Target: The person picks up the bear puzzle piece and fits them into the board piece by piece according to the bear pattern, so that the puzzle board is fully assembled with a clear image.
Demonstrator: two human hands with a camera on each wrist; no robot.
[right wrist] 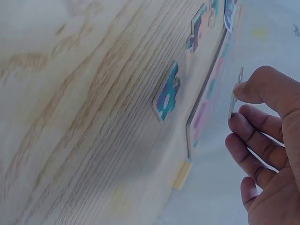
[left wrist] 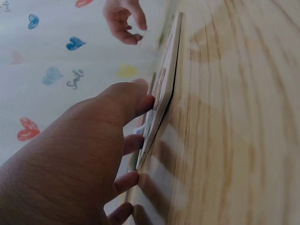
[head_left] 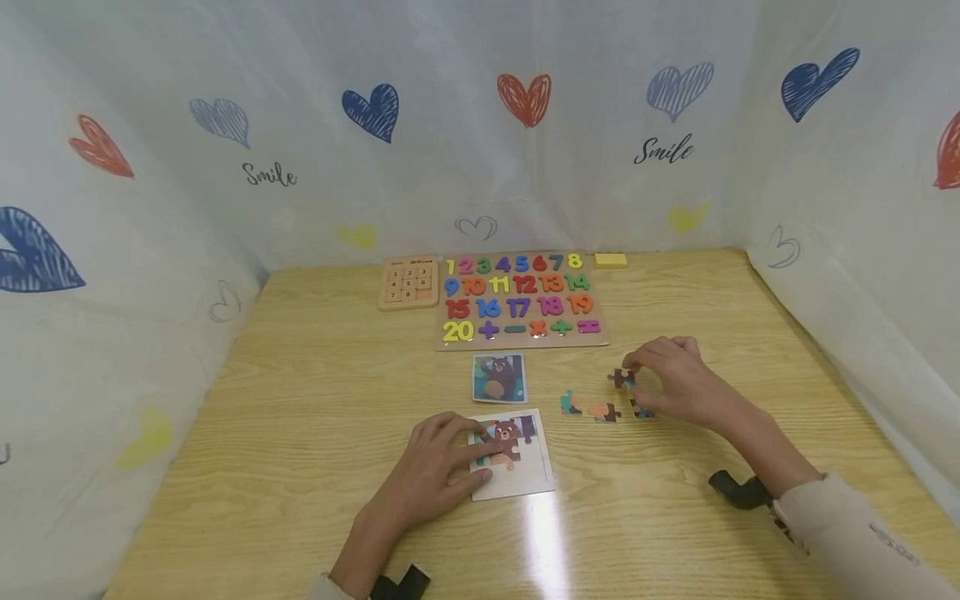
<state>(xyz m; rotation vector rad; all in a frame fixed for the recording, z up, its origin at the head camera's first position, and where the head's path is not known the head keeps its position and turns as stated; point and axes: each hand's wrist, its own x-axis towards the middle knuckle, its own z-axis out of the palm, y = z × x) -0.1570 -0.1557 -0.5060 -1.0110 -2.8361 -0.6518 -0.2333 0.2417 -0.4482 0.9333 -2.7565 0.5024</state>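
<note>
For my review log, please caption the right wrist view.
The right hand pinches a puzzle piece above the wooden table, near other loose pieces.

Pzl pcs teal, brn; curtain wht, heart-print.

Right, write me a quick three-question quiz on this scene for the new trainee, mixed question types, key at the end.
1. Which hand pinches a puzzle piece?
2. True or false: the left hand touches the partly filled bear puzzle.
3. In the head view, what lies just left of the number board?
A) a yellow block
B) a number slide puzzle
C) a bear picture card

Key: 1. The right hand. 2. True. 3. B.
</note>
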